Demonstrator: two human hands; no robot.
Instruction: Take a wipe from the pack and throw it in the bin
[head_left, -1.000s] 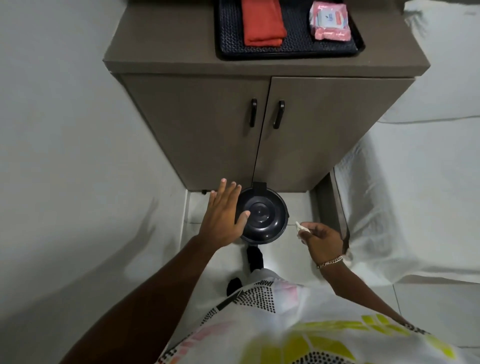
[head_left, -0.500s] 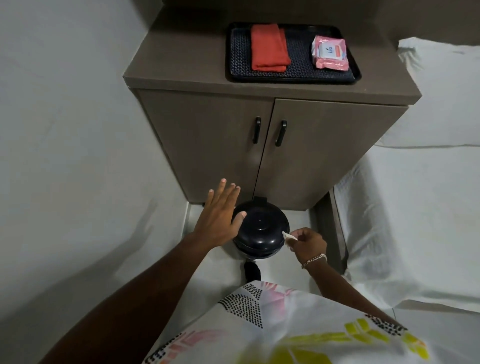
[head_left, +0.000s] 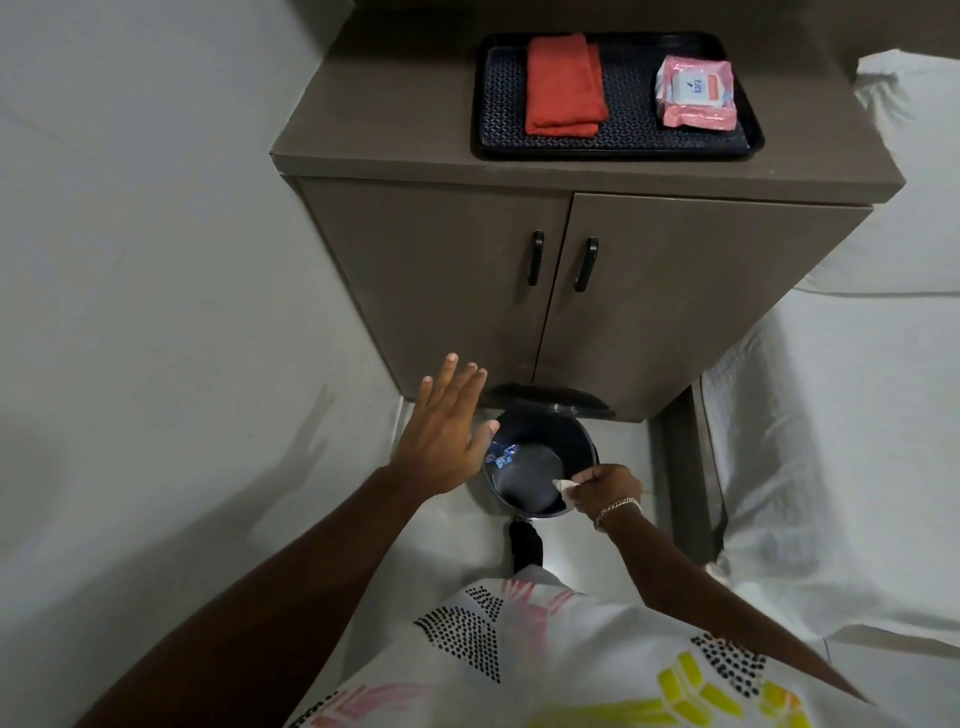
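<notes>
Glossy black plastic bin (head_left: 584, 447); matt cabinet (head_left: 441, 291); red cloth (head_left: 563, 83).

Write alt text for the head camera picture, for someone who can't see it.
Seen from above, a person's right hand holds a white wipe over an open black pedal bin, while the left hand hovers open beside it. Behind stands a brown cabinet bearing a black tray with a folded red cloth and a pink wipes pack.

wipe pack (head_left: 696, 93), label apparently "kara"
</notes>
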